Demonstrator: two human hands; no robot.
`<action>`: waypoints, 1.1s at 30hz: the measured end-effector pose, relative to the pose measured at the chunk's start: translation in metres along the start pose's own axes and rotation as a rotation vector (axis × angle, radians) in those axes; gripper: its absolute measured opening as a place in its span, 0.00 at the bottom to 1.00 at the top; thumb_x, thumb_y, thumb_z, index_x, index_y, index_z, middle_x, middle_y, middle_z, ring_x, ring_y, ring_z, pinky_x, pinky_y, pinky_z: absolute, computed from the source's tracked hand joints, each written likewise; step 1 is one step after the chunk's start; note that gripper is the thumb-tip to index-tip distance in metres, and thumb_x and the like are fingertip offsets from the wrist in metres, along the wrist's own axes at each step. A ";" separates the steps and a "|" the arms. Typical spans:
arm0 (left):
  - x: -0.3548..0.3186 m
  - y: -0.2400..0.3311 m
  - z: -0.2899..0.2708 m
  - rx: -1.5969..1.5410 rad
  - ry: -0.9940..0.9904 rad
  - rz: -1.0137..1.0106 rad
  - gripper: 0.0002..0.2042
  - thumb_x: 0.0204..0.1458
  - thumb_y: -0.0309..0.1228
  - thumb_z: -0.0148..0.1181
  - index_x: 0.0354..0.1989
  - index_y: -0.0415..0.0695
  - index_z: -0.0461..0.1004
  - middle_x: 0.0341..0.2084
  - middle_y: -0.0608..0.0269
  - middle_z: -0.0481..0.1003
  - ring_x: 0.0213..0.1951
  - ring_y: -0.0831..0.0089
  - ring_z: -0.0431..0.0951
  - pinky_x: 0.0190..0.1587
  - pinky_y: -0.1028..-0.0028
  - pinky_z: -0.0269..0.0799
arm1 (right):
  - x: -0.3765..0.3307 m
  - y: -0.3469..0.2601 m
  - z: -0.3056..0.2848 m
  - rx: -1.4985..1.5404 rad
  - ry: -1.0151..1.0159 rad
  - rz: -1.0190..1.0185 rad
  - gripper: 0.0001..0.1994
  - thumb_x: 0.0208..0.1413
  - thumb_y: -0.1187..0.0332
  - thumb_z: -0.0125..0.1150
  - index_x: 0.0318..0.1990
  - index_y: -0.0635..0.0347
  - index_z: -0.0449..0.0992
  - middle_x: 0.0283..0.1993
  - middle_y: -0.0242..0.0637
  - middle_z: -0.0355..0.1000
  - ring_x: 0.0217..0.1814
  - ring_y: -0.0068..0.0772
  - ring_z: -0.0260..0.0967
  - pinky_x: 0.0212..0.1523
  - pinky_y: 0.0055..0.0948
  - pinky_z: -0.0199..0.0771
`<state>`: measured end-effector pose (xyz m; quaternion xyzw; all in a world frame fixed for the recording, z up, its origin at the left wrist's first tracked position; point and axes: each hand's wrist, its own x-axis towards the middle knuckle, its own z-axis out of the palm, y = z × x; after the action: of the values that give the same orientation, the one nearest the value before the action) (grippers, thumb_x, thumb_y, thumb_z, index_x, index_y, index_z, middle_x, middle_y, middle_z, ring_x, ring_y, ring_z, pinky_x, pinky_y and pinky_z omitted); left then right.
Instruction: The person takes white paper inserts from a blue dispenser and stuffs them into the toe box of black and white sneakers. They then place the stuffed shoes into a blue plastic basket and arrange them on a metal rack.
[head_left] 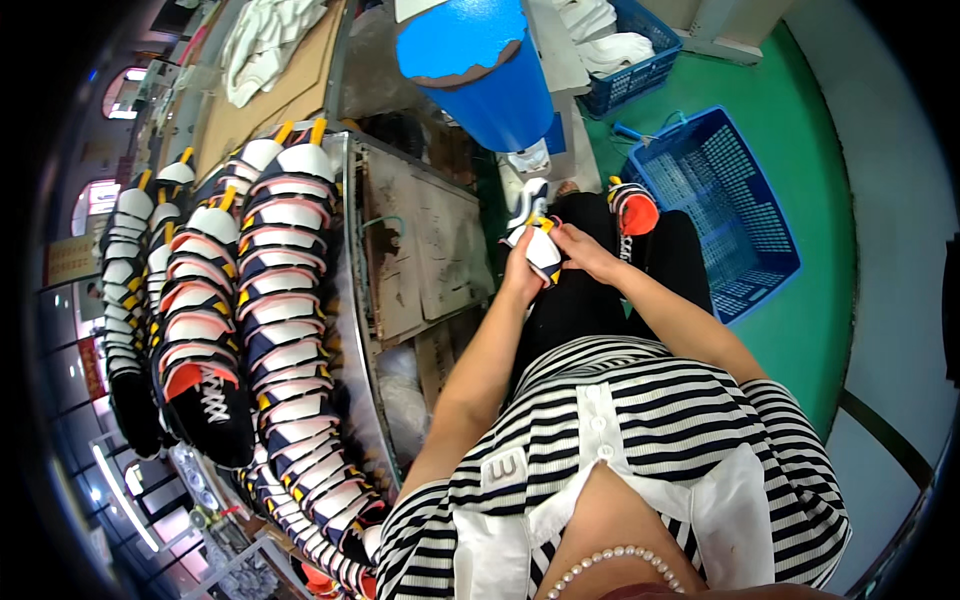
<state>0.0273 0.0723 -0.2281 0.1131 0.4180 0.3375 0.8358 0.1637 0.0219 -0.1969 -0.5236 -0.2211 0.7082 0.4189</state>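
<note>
In front of my lap I hold a white, navy and yellow shoe upper (543, 252) between both hands. My left hand (518, 272) grips its left side, fingers closed. My right hand (588, 254) pinches its right edge near a yellow tab. The upper's far end reaches toward the lower part of a blue machine (492, 95); I cannot tell whether it touches. Another shoe upper (634, 212), with an orange lining and white laces, lies on my right leg, apart from both hands.
Tall nested stacks of shoe uppers (290, 300) stand on the worktable at left. A blue plastic basket (765, 225) sits on the green floor (815, 330) at right. Behind it, another blue basket (645, 75) holds white pieces. A metal cabinet (415, 240) borders my left side.
</note>
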 end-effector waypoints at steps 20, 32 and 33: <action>-0.049 0.127 0.126 0.647 -0.075 0.459 0.14 0.50 0.30 0.60 0.45 0.39 0.72 0.37 0.65 0.75 0.38 0.76 0.75 0.42 0.76 0.68 | 0.005 -0.133 0.017 0.309 0.090 -0.418 0.04 0.59 0.71 0.55 0.36 0.62 0.70 0.32 0.34 0.73 0.34 0.23 0.74 0.37 0.18 0.74; -0.045 0.119 0.122 -0.141 0.176 0.160 0.18 0.60 0.37 0.38 0.43 0.33 0.67 0.34 0.45 0.74 0.35 0.51 0.76 0.42 0.55 0.71 | 0.075 -0.121 -0.182 -0.919 -0.035 -0.275 0.31 0.44 0.57 0.69 0.54 0.59 0.66 0.49 0.45 0.68 0.52 0.42 0.67 0.51 0.39 0.69; -0.056 0.115 0.110 0.038 0.223 0.195 0.15 0.59 0.35 0.42 0.44 0.35 0.68 0.35 0.48 0.75 0.37 0.53 0.76 0.43 0.56 0.72 | 0.081 -0.093 -0.215 -1.335 -0.046 -0.257 0.39 0.37 0.55 0.73 0.59 0.56 0.63 0.57 0.50 0.64 0.59 0.48 0.62 0.57 0.43 0.64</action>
<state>0.0349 0.1316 -0.0706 0.1309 0.5017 0.4194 0.7452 0.3884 0.1132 -0.2478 -0.6244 -0.6801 0.3755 0.0818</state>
